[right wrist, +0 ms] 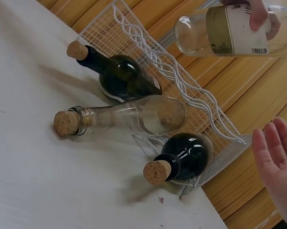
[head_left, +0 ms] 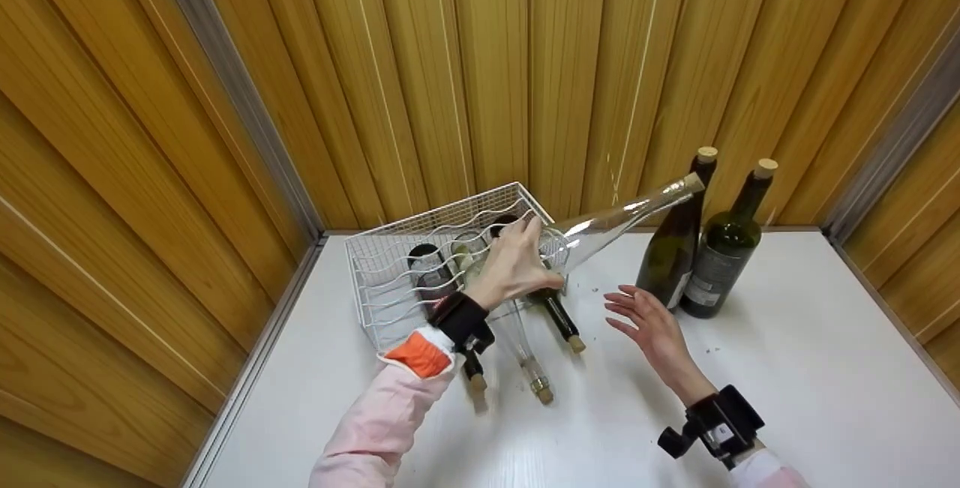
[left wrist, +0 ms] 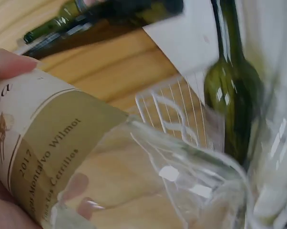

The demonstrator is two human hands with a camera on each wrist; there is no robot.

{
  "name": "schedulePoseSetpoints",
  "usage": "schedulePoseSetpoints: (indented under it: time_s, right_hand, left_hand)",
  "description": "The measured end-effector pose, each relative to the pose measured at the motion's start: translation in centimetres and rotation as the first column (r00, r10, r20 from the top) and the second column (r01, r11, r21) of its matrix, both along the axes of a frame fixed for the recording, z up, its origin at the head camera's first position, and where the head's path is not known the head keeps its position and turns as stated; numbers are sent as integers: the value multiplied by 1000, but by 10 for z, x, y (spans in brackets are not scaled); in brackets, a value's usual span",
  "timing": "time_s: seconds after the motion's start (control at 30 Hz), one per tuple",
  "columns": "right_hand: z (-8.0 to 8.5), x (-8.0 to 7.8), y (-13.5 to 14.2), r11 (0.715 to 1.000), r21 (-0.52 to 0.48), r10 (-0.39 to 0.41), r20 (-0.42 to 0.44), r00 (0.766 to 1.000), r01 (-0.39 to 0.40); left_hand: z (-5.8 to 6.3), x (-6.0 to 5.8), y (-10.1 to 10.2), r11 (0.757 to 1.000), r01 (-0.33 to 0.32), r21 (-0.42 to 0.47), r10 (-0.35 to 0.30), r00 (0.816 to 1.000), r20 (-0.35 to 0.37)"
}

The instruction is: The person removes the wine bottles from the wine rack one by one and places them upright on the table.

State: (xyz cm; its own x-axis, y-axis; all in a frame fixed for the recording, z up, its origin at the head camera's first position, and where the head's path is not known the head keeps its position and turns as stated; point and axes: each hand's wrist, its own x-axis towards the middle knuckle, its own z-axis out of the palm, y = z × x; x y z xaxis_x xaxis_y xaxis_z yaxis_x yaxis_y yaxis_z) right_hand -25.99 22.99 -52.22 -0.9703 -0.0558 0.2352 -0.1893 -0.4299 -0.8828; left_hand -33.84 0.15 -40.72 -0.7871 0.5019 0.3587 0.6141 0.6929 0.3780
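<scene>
Nearest the viewer, just right of the wire rack [head_left: 397, 241], the right hand [head_left: 649, 327] hovers over the white surface [head_left: 585, 428], fingers straight and spread a little, holding nothing. Poking out of the rack's front come the corked necks: a left-hand dark bottle [head_left: 431, 270], a clear lying bottle [head_left: 529, 364], a right-hand dark bottle [head_left: 559, 315]. And above the rack's right end, here's the left hand [head_left: 517, 259], fingers and thumb curled round the labelled body of a clear glass bottle [head_left: 607, 229], which slants up and away to the rack's right!

One hand on smooth, wide glass: if that grip loosens, the bottle could drop onto the rack and crack against those lying there. The base is a worry too; lowered at a bad angle, it could knock the wires or a neighbour.

Farther out, right of the rack, stand a tall dark bottle [head_left: 671, 248] and a labelled green bottle [head_left: 724, 263]. The slanting corked end overlaps the tall one's neck; whether they touch, nobody can tell. A careless outward swing could topple it into its partner.
</scene>
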Motion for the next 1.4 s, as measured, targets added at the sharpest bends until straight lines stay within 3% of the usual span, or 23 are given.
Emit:
schedulePoseSetpoints:
  time_s: [0.1, 0.17, 0.37, 0.53, 0.7, 0.9, 1.07, 1.4]
  right_hand:
    - [5, -3, -1, 1000, -28, -10, 18, 1000, 10]
    - [8, -5, -1, 998, -53, -18, 25, 1000, 20]
    - [11, -11, -3, 987, -161, 3, 5, 1000, -2]
    - [15, -14, 0, 966, -253, 53, -28, 998, -58]
    - [27, -19, 2, 936, -344, 84, 14, 996, -74]
    - [35, -24, 2, 918, -393, 111, 109, 988, -60]
    - [44, -31, 0, 868, -490, 157, 122, 980, -78]
    - [58, -46, 1, 838, -538, 180, 125, 976, -86]
  left_hand:
    - [-10, 10, 10, 991, -7, 132, -18, 982, 187]
    - [-18, 14, 17, 982, -16, 188, -35, 964, 262]
    - [-41, 23, 32, 969, -59, 240, -26, 941, 336]
    - [-53, 31, 39, 952, -132, 276, -4, 897, 441]
    - [-66, 39, 44, 908, -205, 365, -21, 847, 531]
    - [-80, 49, 51, 882, -238, 407, -49, 812, 581]
    - [-85, 55, 55, 877, -259, 404, -50, 788, 614]
    - [-92, 66, 63, 864, -276, 422, -68, 764, 641]
